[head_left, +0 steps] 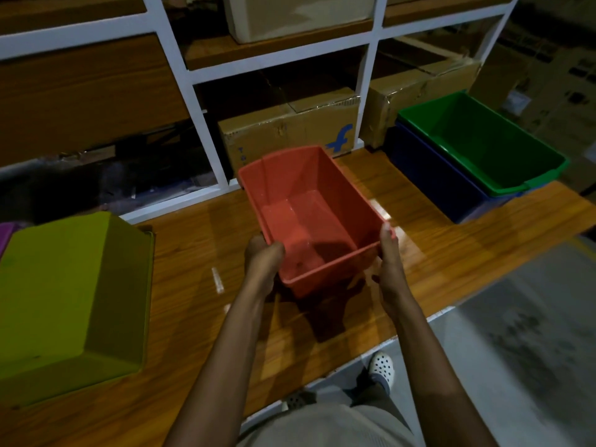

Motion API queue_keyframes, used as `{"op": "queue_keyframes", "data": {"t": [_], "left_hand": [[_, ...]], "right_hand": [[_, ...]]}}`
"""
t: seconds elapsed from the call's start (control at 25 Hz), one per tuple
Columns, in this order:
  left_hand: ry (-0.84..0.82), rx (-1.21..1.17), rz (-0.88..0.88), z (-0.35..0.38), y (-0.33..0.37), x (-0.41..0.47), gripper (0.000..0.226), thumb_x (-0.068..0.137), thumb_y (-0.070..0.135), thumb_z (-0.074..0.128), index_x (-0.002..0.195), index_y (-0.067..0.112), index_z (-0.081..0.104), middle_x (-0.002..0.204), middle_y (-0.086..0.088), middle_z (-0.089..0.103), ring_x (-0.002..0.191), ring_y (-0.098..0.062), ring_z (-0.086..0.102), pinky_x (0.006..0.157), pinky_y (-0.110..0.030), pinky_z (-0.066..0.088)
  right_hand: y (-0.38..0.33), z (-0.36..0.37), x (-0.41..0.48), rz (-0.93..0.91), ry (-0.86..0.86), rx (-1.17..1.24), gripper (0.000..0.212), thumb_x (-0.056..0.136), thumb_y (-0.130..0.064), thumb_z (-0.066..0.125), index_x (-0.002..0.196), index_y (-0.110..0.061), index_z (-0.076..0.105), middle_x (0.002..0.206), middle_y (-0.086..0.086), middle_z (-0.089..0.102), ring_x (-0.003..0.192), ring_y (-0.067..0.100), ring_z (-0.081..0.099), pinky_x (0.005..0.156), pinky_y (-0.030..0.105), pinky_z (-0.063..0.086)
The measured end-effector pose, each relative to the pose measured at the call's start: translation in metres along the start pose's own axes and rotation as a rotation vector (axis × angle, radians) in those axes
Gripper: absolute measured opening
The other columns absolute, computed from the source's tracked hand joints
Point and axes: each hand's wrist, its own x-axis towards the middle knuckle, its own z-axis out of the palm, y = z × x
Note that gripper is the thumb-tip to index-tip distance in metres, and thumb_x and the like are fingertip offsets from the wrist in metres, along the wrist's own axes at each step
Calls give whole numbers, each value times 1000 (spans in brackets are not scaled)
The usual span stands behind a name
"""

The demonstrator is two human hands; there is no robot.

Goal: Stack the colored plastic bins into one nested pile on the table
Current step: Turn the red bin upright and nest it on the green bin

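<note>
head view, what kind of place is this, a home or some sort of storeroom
Most likely a storeroom or packing area, not a home. Taped cardboard boxes sit in a white-framed shelving rack behind a wooden table, and plastic bins are set out on it, such as the green bin nested in a blue bin.

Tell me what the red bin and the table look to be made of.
Red bin: likely moulded plastic, smooth and slightly glossy, with pale glints on its floor and a thin rolled rim. Table: wood or wood-look laminate, brown grain lines under a shiny finish that reflects light; which one is unclear.
</note>
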Motion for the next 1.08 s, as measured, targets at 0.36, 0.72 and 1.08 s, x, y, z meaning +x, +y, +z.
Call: {"op": "queue_keyframes", "data": {"t": [0.36, 0.72, 1.08], "left_hand": [[-377, 708, 283, -85, 67, 37, 45, 81, -7, 60, 119, 16, 69, 94, -11, 76, 71, -21, 73, 53, -25, 53], [-392, 1273, 553, -71, 157, 53, 41, 87, -6, 62, 125, 10, 70, 102, -13, 72, 82, -26, 63, 64, -29, 46], [628, 610, 1018, -4, 122, 16, 35, 89, 23, 63, 124, 20, 69, 131, -7, 67, 133, -30, 52, 123, -45, 27]], "right_hand": [[-18, -16, 26, -193, 148, -349, 100, 80, -95, 53, 157, -34, 38, 166, 0, 41, 155, 25, 37, 121, 67, 36], [-47, -37, 38, -414, 175, -786, 41, 96, -38, 75, 131, -16, 75, 116, 12, 81, 101, 30, 76, 83, 36, 56], [-40, -64, 35, -293, 545, -497, 37, 97, -36, 74, 125, -12, 75, 99, 7, 79, 87, 27, 76, 75, 41, 62]]}}
